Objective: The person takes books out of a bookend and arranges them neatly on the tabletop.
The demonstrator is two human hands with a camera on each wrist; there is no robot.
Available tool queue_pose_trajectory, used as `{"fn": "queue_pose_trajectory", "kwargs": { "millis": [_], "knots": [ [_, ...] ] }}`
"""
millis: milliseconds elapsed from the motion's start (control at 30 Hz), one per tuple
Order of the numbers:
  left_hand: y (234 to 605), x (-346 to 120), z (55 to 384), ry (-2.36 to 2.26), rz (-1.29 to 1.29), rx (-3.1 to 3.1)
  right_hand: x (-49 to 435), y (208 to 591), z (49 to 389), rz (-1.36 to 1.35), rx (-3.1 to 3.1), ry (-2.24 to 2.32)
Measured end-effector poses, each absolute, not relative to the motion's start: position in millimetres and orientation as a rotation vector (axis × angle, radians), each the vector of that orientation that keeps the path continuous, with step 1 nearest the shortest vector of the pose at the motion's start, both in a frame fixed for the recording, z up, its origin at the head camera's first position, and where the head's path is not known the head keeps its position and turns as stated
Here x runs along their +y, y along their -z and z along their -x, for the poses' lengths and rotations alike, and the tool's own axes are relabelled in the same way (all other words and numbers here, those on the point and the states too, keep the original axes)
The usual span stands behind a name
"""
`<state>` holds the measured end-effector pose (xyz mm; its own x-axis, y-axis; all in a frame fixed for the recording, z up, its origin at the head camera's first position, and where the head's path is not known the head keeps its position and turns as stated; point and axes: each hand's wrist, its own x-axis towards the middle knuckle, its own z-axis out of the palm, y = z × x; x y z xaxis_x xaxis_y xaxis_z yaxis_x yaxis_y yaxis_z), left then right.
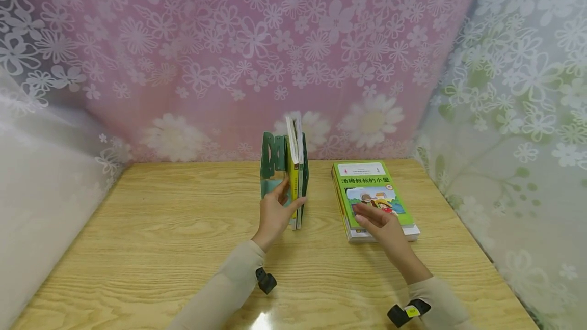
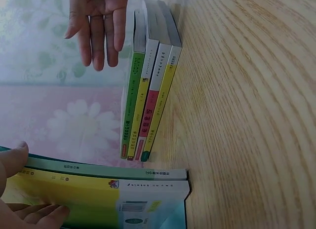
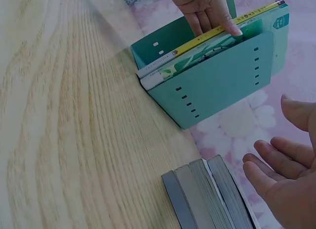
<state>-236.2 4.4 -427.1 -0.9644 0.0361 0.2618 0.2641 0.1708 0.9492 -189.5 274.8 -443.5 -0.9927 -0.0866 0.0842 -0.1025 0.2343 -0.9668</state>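
Observation:
Two upright books stand side by side in a green bookend [image 1: 268,153], one with a yellow spine [image 1: 294,187], the other with a pale green spine [image 2: 98,169]. My left hand [image 1: 273,214] holds the pair, thumb on the right-hand side and fingers on the left, inside the bookend. Over the near part of a flat book stack hovers my right hand [image 1: 384,230], palm turned inward, holding nothing. On top of that stack lies a green-covered book [image 1: 362,173] with a cartoon picture, partly hidden by the hand.
Several book spines show in the stack [image 2: 157,95] in the left wrist view. Everything stands on a wood-grain table [image 1: 183,218]. A pink flowered curtain [image 1: 206,55] hangs behind its far edge, and pale flowered sheets [image 1: 527,116] rise at the sides.

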Motion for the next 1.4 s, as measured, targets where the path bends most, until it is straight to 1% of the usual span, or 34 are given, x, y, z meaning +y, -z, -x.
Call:
{"fn": "queue_pose_trajectory", "kwargs": {
  "millis": [400,567,733,833,967,1067,1200,1400],
  "knots": [
    [424,4,233,1.857,0.396,-2.272,265,445,187,-0.211,-2.414,-1.979],
    [427,2,235,1.855,0.406,-2.285,266,445,187,-0.225,-2.433,-1.972],
    [430,-2,234,1.84,0.468,-2.268,266,442,187,-0.222,-2.438,-1.969],
    [418,-3,225,1.842,0.483,-2.274,264,441,187,-0.229,-2.426,-1.99],
    [417,-4,224,1.856,0.487,-2.274,263,440,186,-0.225,-2.419,-2.007],
    [431,-5,232,1.859,0.504,-2.246,263,440,186,-0.222,-2.421,-2.005],
    [431,-8,225,1.822,0.52,-2.245,263,439,185,-0.218,-2.428,-1.998],
    [431,-14,206,1.756,0.565,-2.275,263,439,186,-0.217,-2.43,-2.001]
  ]
}}
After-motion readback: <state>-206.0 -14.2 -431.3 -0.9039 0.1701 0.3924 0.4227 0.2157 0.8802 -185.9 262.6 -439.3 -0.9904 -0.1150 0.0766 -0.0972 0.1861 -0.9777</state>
